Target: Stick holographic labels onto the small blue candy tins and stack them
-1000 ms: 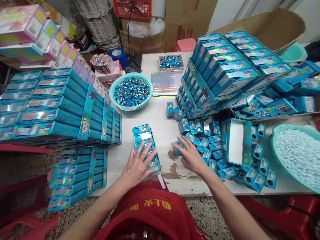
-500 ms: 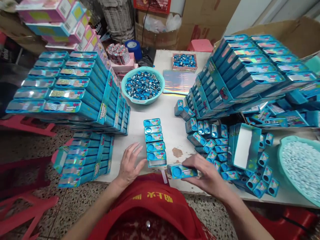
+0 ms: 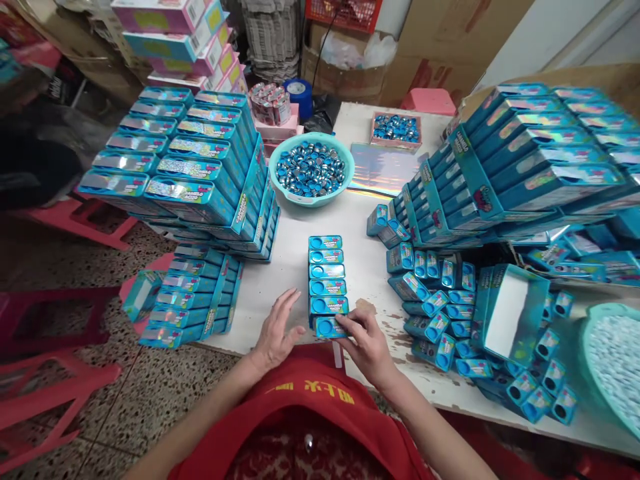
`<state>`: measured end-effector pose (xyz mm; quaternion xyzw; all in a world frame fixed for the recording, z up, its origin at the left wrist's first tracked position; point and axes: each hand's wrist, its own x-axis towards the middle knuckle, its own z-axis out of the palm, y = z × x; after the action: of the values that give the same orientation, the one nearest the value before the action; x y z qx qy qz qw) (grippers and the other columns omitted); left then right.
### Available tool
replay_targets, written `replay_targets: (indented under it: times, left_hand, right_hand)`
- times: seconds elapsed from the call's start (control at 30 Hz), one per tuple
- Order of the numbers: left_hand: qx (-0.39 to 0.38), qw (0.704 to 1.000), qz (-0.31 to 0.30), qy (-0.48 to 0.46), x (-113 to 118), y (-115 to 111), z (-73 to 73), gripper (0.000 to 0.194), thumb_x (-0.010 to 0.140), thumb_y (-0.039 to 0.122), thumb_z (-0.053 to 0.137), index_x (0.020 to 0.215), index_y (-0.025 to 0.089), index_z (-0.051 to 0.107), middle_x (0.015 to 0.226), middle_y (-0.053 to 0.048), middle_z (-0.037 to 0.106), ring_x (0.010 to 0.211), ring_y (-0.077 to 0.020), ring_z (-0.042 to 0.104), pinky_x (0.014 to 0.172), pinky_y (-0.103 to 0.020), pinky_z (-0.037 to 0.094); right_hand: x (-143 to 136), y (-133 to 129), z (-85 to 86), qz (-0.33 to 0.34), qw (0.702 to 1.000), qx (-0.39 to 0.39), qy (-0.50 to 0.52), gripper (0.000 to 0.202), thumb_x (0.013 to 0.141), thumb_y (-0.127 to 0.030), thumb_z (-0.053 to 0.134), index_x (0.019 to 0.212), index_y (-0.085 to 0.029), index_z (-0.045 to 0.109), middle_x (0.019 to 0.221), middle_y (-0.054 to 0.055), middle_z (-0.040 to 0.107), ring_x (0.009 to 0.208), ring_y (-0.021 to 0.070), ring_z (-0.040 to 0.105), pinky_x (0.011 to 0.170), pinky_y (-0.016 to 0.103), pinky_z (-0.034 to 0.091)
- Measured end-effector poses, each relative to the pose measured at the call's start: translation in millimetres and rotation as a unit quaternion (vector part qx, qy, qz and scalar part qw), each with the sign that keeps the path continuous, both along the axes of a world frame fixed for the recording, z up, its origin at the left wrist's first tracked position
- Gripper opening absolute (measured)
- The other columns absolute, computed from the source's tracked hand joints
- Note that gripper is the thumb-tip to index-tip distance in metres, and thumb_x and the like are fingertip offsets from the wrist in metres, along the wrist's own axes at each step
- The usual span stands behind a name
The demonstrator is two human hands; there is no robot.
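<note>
Head view, largest first. I log a white table [image 3: 295, 267] with a left stack [image 3: 200, 180] and a right stack [image 3: 525, 177] of blue cartons. Next down: a teal basin [image 3: 307, 201] of blue-and-silver round pieces past the middle, and an open carton [image 3: 533, 327] beside loose boxes [image 3: 437, 327] on the right. Then a row of boxes [image 3: 327, 288] runs away from the wearer, between the stacks.

Hands: left hand [image 3: 275, 337] half open, fingers loosely spread, holding nothing, near the row's left side. Right hand [image 3: 367, 343] pinches the right end of the nearest box [image 3: 327, 327], thumb and fingers closed on it. I cannot tell if that box rests on the table or sits slightly above it.

Risks, my judgement: the nearest box sits a little right of the row's line; a push from that end alone could skew its neighbours. A sideways knuckle could topple the loose boxes, packed closely together.

Edges and room: the front table edge lies close behind the nearest box, so backward slip is the tight direction. White tabletop shows on both sides of the row, giving sideways room; the left stack limits the left.
</note>
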<state>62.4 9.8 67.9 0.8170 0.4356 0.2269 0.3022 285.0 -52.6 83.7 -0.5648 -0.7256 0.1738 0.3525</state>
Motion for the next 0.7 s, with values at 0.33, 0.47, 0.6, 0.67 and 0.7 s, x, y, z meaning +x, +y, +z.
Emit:
replay_targets:
  times: [0.33,0.47,0.6,0.67,0.7]
  left_hand:
    - [0.112,0.994,-0.017,0.009,43.6,11.6,36.1,0.080,0.086,0.062,0.023,0.145,0.020,-0.011,0.152,-0.017,-0.007,0.140,-0.0328,0.001,0.108,-0.052,0.021]
    - [0.066,0.994,-0.022,0.089,67.1,27.2,31.7,0.068,0.092,0.045,0.029,0.146,0.019,-0.003,0.153,-0.014,0.002,0.141,-0.0286,0.001,0.109,-0.049,0.022]
    - [0.040,0.996,-0.025,0.080,74.5,35.0,20.4,0.062,0.092,0.043,0.031,0.146,0.019,0.010,0.153,-0.013,0.009,0.141,-0.0271,0.001,0.110,-0.048,0.021]
    - [0.034,0.999,0.002,0.011,66.8,33.5,14.4,0.064,0.091,0.049,0.030,0.145,0.018,0.014,0.151,-0.015,0.015,0.140,-0.0269,0.010,0.109,-0.047,0.024]
    - [0.028,0.998,0.042,-0.028,59.4,30.7,10.2,0.063,0.091,0.051,0.027,0.143,0.016,0.018,0.149,-0.016,0.022,0.138,-0.0263,0.019,0.107,-0.046,0.028]
  right_hand:
    - [-15.9,1.4,-12.4,-0.143,0.980,-0.046,0.130,0.072,0.086,-0.050,0.046,0.144,-0.023,0.014,0.144,0.014,0.024,0.132,0.0313,0.028,0.099,0.052,0.037]
    - [-20.7,26.7,-14.2,-0.118,0.964,-0.143,0.189,0.059,0.094,-0.044,0.026,0.146,-0.022,0.008,0.151,0.009,0.016,0.139,0.0235,0.016,0.110,0.049,0.024]
    - [-17.1,42.2,-17.9,-0.058,0.945,-0.204,0.248,0.061,0.092,-0.049,0.029,0.144,-0.019,0.016,0.150,0.009,0.021,0.138,0.0197,0.021,0.112,0.041,0.023]
    - [-9.1,38.4,-22.8,-0.100,0.929,-0.201,0.294,0.061,0.091,-0.053,0.028,0.141,-0.018,0.024,0.147,0.011,0.029,0.133,0.0205,0.031,0.106,0.040,0.032]
    - [-4.1,33.0,-26.0,-0.144,0.917,-0.194,0.318,0.059,0.091,-0.054,0.025,0.137,-0.017,0.031,0.142,0.012,0.036,0.128,0.0209,0.039,0.100,0.039,0.038]
